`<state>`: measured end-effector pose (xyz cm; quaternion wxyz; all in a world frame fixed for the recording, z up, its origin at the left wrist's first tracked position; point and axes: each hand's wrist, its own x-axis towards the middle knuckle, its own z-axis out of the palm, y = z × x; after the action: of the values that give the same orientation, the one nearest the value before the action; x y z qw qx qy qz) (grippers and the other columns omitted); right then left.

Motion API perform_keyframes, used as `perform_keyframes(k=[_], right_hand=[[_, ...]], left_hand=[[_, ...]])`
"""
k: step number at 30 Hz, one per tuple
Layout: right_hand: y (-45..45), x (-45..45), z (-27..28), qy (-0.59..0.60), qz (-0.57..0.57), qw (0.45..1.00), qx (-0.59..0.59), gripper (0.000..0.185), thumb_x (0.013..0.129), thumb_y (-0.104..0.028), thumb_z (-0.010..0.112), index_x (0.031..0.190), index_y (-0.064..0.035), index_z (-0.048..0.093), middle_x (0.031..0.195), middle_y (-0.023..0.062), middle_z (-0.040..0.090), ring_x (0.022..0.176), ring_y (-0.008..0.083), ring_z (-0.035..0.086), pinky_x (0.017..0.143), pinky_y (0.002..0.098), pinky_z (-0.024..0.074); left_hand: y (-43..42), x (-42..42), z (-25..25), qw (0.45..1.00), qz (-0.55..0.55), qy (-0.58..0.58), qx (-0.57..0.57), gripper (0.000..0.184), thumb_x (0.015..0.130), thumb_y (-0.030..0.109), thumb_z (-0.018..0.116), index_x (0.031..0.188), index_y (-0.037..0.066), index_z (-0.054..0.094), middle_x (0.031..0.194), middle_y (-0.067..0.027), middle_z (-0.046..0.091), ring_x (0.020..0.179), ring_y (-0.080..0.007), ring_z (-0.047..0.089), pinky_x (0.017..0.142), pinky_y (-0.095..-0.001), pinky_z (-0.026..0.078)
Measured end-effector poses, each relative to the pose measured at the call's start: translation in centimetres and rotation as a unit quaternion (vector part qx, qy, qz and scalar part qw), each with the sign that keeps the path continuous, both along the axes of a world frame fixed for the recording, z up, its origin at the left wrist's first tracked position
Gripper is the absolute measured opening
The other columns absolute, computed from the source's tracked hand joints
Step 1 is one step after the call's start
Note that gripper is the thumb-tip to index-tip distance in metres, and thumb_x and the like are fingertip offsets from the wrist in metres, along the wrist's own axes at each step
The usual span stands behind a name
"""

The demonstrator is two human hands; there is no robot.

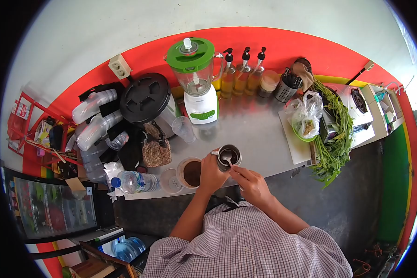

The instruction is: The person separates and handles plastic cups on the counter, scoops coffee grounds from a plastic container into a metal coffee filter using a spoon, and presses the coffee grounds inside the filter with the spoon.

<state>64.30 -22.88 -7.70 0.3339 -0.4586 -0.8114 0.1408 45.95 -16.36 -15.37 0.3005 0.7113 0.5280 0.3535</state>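
Note:
My left hand [211, 173] is wrapped around a metal cup [236, 163] at the front edge of the counter. Dark contents show inside the cup. A spoon [226, 157] dips into it, its handle pinched in the fingers of my right hand [250, 182]. Just left of my left hand stands a clear container of brown powder [192, 173]. Beside that container is a clear plastic cup [171, 180], and further left a water bottle [135, 182] with a blue cap lies tilted or stands leaning in view.
A green-lidded blender [191, 60] stands at the back, with several pump bottles [242, 76] to its right. A cutting board [294, 143] and leafy greens [331, 153] lie on the right. Stacked plastic cups [95, 104] and a black-lidded container [145, 98] occupy the left.

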Motion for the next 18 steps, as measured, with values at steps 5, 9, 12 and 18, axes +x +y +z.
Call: perform_keyframes(k=[5,9,12,18], right_hand=[[0.8,2.3,1.4,0.007,0.032,0.999,-0.029,0.052,0.072,0.010,0.070,0.123,-0.0011,0.074,0.127,0.0145,0.075,0.101,0.0343,0.076,0.087,0.0448,0.0632],[1.3,3.1,1.2,0.037,-0.015,0.999,-0.024,0.049,0.074,0.009,0.071,0.122,-0.0024,0.075,0.123,0.0146,0.075,0.102,0.0348,0.076,0.087,0.0446,0.0633],[1.6,2.4,0.3,0.009,-0.016,1.000,-0.003,0.049,0.076,0.009,0.071,0.123,-0.0028,0.074,0.125,0.0143,0.075,0.106,0.0348,0.076,0.089,0.0445,0.0632],[1.0,1.9,0.1,-0.016,0.057,0.998,-0.010,0.051,0.076,0.007,0.073,0.126,-0.0029,0.073,0.131,0.0137,0.072,0.110,0.0356,0.075,0.093,0.0449,0.0632]], left_hand=[[0.6,-1.3,1.5,0.999,-0.031,-0.041,-0.018,0.070,0.081,0.032,0.092,0.139,0.006,0.065,0.138,-0.0157,0.069,0.134,-0.0371,0.062,0.112,-0.0516,0.043],[2.2,-2.2,4.7,0.991,-0.102,-0.005,-0.086,0.071,0.075,0.028,0.097,0.137,0.007,0.068,0.129,-0.0154,0.075,0.127,-0.0357,0.068,0.108,-0.0487,0.049],[3.8,-2.5,5.1,0.978,-0.145,0.024,-0.145,0.076,0.072,0.026,0.099,0.139,0.009,0.068,0.127,-0.0152,0.077,0.124,-0.0353,0.070,0.107,-0.0455,0.052],[7.2,-2.8,4.5,0.938,-0.247,0.025,-0.243,0.086,0.070,0.019,0.100,0.148,0.014,0.063,0.134,-0.0124,0.076,0.130,-0.0323,0.068,0.111,-0.0420,0.051]])
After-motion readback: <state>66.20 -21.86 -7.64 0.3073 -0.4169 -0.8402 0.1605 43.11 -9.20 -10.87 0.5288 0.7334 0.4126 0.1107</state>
